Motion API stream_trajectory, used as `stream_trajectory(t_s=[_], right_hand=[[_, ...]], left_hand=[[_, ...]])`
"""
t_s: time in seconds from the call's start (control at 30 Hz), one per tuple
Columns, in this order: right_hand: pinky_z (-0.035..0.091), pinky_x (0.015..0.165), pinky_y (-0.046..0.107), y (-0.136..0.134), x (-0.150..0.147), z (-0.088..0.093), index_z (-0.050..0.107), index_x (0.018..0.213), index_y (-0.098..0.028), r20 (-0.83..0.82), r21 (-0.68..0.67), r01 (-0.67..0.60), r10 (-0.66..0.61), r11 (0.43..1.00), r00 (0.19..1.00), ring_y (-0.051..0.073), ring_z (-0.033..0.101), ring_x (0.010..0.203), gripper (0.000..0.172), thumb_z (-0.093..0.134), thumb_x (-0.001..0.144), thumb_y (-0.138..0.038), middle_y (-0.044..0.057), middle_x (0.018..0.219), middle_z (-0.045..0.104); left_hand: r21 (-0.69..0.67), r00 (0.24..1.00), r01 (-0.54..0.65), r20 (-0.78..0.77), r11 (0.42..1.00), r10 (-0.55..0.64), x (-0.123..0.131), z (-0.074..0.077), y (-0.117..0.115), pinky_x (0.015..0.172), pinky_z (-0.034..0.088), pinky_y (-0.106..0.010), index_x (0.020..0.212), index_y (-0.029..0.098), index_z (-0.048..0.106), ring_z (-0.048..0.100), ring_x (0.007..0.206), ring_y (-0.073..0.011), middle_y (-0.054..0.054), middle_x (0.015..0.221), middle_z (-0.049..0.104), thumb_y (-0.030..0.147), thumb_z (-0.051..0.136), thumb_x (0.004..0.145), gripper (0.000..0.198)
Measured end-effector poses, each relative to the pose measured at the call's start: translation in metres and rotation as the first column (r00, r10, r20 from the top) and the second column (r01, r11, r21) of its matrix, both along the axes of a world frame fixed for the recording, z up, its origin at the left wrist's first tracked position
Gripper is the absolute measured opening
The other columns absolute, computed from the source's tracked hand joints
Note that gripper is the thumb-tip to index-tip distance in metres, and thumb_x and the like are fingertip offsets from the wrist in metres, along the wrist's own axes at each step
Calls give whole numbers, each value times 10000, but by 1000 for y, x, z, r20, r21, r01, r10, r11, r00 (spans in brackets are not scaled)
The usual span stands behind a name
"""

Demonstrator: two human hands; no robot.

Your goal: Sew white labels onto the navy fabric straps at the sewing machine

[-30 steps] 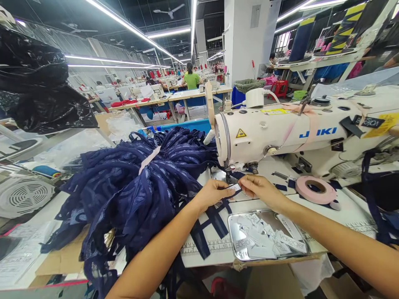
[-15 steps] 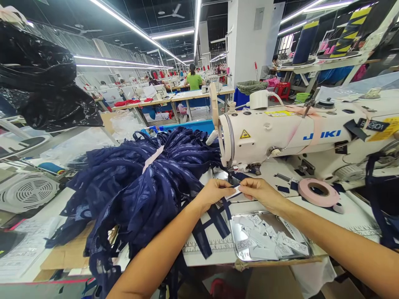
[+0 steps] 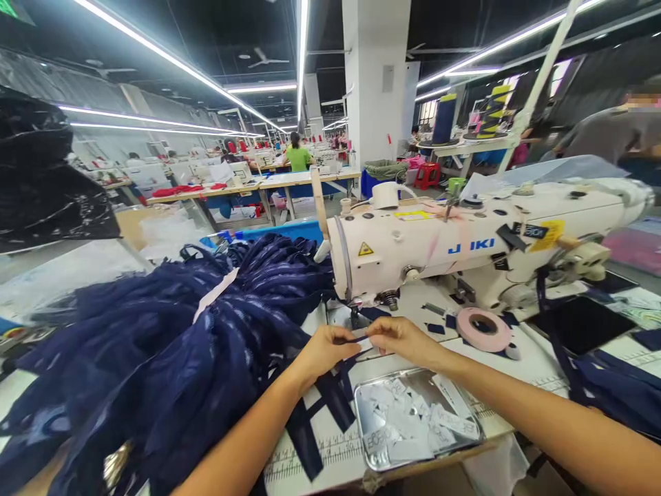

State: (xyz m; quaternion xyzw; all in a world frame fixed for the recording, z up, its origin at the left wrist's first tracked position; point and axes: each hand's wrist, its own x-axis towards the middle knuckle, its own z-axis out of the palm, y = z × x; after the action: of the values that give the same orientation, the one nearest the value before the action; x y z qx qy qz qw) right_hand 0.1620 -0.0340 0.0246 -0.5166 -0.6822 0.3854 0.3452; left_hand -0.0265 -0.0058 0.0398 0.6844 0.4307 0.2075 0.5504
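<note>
A small white label (image 3: 365,345) is stretched between my two hands in front of the sewing machine's needle area. My left hand (image 3: 326,353) pinches its left end, with navy fabric close by the fingertips. Thumb and fingers of my right hand (image 3: 401,342) are closed on the other end. Just behind the fingers stands the presser foot (image 3: 355,317) of the white sewing machine (image 3: 413,241). Below the right wrist, a metal tray (image 3: 363,441) holds many loose printed labels (image 3: 407,420). Navy straps (image 3: 304,441) hang down below the left hand.
A large tied heap of navy lace garments (image 3: 206,358) covers the left side. To the right lie a pink tape roll (image 3: 484,329), a dark flat panel (image 3: 583,324) and more navy fabric (image 3: 620,393). A black plastic bag (image 3: 46,179) hangs at upper left.
The view has swung to the right, bringing more of the machine and a person at far right into sight. Both hands still hold the label near the needle area.
</note>
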Motion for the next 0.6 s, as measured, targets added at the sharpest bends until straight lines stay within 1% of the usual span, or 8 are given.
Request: stream_trajectory(t_s=[0.07,0.1,0.13,0.2,0.27,0.33,0.4,0.6], right_hand=[[440,648,296,12,22,7,605,899,-164,442,165,75,-142,983,886,188,590,709,254,502,788,-368,71,786,644],[445,682,321,19,34,11,613,933,-153,627,263,122,-266,957,732,217,602,761,237,482,805,-304,103,824,655],[446,718,353,26,45,15,620,952,-137,740,354,159,-380,922,555,245,605,805,233,465,805,-233,134,851,659],[424,795,436,41,65,21,611,1020,-94,785,432,196,-474,880,398,299,587,899,310,433,766,-90,192,925,651],[383,855,505,55,78,22,579,1102,-83,795,481,168,-509,860,330,323,555,978,443,401,706,4,199,997,638],[351,880,551,64,86,20,542,1167,-98,806,527,95,-532,845,261,327,532,1016,540,383,670,42,176,1033,634],[348,872,560,67,90,17,520,1194,-100,804,558,37,-551,829,226,327,529,1010,560,373,673,46,168,1030,637],[412,680,400,40,80,11,614,962,-71,779,617,-30,-605,786,166,300,580,828,345,344,760,3,190,852,642]], left_hand=[[175,992,67,-115,982,-47,-3,1,1,463,290,-208,640,123,614,396,468,-76,32,510,481,261,580,701,154],[335,982,95,-187,937,-33,-3,2,1,475,307,-212,630,129,605,417,480,-84,25,527,493,222,554,725,142],[529,967,129,-256,839,12,-3,2,2,491,321,-220,616,133,592,438,497,-93,14,549,508,180,524,746,154],[848,924,252,-353,467,143,0,2,4,528,339,-245,611,135,569,474,540,-116,-17,607,538,111,460,786,208],[913,885,402,-408,75,226,6,-2,9,541,336,-271,633,129,555,483,556,-133,-41,641,548,68,389,822,258],[856,853,501,-465,-127,237,13,-9,14,530,320,-282,644,126,538,474,540,-136,-43,637,540,53,343,844,289],[817,827,553,-514,-162,228,16,-17,19,525,308,-286,637,131,519,462,525,-133,-33,619,526,57,328,858,300],[751,757,649,-623,-119,197,11,-31,17,564,306,-298,653,130,521,486,559,-141,-19,601,531,98,412,847,224]])
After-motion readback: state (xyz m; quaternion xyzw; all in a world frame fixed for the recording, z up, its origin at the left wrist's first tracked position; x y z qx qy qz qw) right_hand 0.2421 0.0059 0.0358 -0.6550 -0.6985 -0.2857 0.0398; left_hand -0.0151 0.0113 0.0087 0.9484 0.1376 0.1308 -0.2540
